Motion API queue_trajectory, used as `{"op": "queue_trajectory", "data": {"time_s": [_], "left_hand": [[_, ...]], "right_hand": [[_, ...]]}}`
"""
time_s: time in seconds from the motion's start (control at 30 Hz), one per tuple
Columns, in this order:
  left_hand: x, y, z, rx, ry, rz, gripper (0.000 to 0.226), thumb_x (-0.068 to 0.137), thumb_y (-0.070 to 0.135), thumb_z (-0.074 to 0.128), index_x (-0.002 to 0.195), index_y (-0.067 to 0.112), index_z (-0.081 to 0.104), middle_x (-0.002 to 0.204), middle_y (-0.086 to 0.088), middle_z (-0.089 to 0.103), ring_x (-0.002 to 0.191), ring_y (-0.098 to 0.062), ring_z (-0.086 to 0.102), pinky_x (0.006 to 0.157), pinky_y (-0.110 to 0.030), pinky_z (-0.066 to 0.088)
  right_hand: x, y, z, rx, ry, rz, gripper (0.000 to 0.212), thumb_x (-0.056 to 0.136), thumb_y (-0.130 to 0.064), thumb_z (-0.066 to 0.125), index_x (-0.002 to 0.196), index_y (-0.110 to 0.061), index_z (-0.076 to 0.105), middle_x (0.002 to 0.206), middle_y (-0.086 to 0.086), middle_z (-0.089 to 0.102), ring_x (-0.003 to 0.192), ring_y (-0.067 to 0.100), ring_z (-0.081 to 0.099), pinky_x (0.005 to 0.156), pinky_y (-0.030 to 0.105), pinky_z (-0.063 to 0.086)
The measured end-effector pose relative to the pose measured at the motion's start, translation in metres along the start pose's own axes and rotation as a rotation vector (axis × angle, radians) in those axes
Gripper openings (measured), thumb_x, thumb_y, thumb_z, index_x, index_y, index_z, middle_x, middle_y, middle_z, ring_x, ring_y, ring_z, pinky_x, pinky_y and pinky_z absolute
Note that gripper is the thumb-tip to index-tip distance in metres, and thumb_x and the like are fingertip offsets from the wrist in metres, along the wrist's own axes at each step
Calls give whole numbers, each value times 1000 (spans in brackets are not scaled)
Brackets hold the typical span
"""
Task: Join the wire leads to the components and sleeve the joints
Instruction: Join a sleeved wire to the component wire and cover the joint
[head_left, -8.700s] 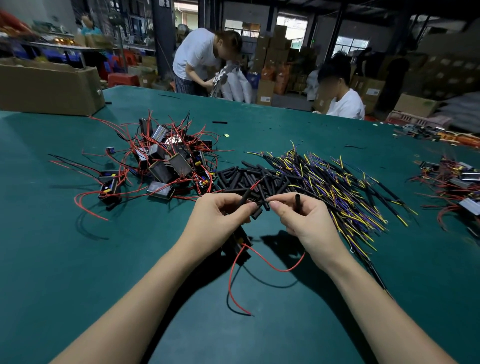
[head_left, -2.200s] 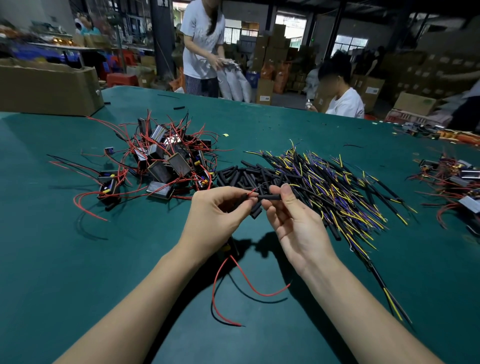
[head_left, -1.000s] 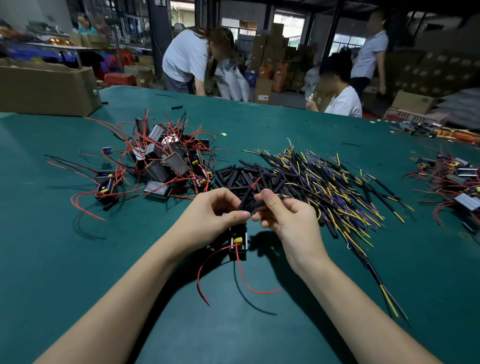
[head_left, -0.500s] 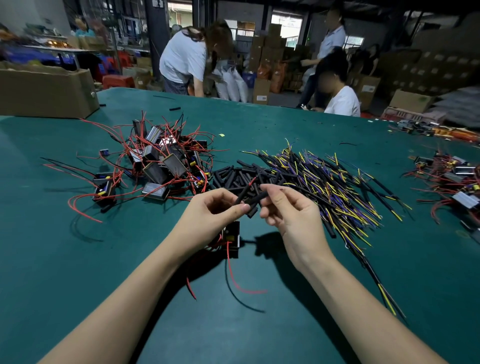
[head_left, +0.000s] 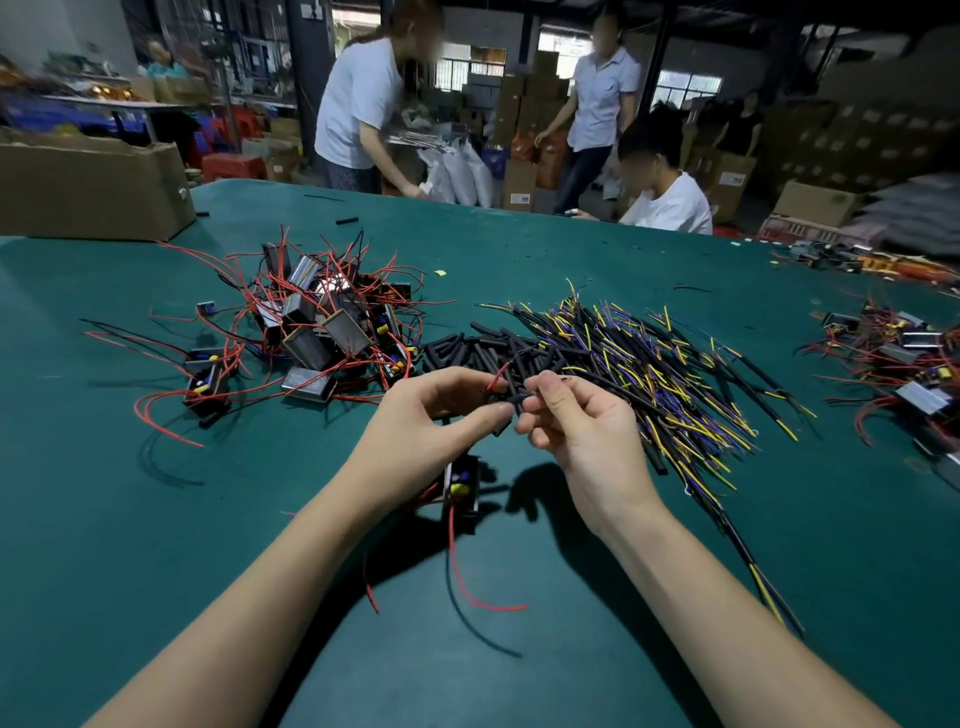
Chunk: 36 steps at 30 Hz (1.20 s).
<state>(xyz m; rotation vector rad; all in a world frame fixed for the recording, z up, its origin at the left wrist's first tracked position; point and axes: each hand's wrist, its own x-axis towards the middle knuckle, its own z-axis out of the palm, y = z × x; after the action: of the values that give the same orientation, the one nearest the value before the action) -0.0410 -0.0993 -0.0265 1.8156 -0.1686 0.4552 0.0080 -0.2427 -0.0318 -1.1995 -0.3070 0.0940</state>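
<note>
My left hand (head_left: 421, 431) pinches the red lead (head_left: 497, 375) of a small black component (head_left: 460, 489) that hangs below it, its red and black wires trailing onto the green table (head_left: 156, 519). My right hand (head_left: 576, 421) pinches a black sleeve (head_left: 519, 402) against that lead, with a long black cable running off to the right. Behind the hands lie a heap of black sleeve pieces (head_left: 467, 348) and a pile of yellow, purple and black wire leads (head_left: 654, 374).
A heap of components with red wires (head_left: 322, 327) lies at the left. More finished parts (head_left: 904, 364) sit at the right edge. A cardboard box (head_left: 88, 192) stands at the far left. Three people work beyond the table's far edge.
The hands have stayed together over the sleeve heap. The hanging component has swung lower and nearer, and its red wire now trails to the right. The people behind have shifted.
</note>
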Motion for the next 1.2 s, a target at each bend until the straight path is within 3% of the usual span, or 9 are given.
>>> {"op": "queue_trajectory", "data": {"time_s": [0.2, 0.37, 0.47, 0.6, 0.77, 1.03, 1.2], "left_hand": [[2, -1, 7, -100, 67, -15, 13, 84, 3, 68, 80, 15, 71, 61, 10, 68, 57, 2, 56, 60, -11, 45], [1, 0, 5, -64, 30, -64, 10, 86, 6, 67, 79, 13, 69, 61, 9, 65, 56, -3, 54, 59, -15, 45], [1, -1, 4, -12, 5, -97, 9, 86, 9, 65, 78, 10, 66, 62, 1, 59, 56, -11, 47, 56, -24, 40], [1, -1, 2, 26, 3, -148, 10, 86, 11, 62, 77, 12, 64, 57, 5, 53, 52, -9, 39, 50, -20, 33], [1, 0, -1, 6, 38, -126, 24, 90, 22, 63, 70, 9, 64, 51, 9, 49, 49, -5, 40, 50, -17, 34], [3, -1, -1, 5, 47, -93, 16, 89, 16, 66, 78, 4, 67, 68, -5, 64, 61, -9, 54, 61, -15, 46], [1, 2, 0, -24, 52, -112, 15, 87, 13, 67, 73, 9, 68, 59, 10, 62, 57, -4, 52, 57, -11, 43]], "right_hand": [[-2, 1, 2, -49, -150, 20, 8, 91, -7, 58, 87, -5, 65, 68, 3, 67, 58, 11, 60, 55, 17, 46], [-1, 0, -1, -211, -112, -40, 10, 89, -4, 61, 81, -8, 65, 67, 3, 68, 56, 13, 58, 54, 21, 44], [-2, 2, 1, -230, -95, -34, 13, 90, -4, 61, 78, -8, 63, 63, 0, 66, 53, 11, 57, 52, 19, 43], [-4, 6, 4, -160, -87, 23, 12, 91, -6, 59, 80, -8, 64, 66, 2, 67, 53, 11, 57, 54, 21, 42], [-3, -1, -1, -58, -143, 53, 18, 94, -11, 54, 87, -5, 69, 70, 2, 65, 57, 11, 58, 57, 18, 44], [0, -6, -6, -219, -106, -36, 7, 90, -5, 60, 85, -5, 64, 66, 1, 64, 56, 12, 59, 54, 19, 44], [2, -11, -9, -371, -154, -120, 14, 91, -1, 59, 79, -6, 65, 62, 0, 64, 51, 10, 57, 51, 16, 42]]}}
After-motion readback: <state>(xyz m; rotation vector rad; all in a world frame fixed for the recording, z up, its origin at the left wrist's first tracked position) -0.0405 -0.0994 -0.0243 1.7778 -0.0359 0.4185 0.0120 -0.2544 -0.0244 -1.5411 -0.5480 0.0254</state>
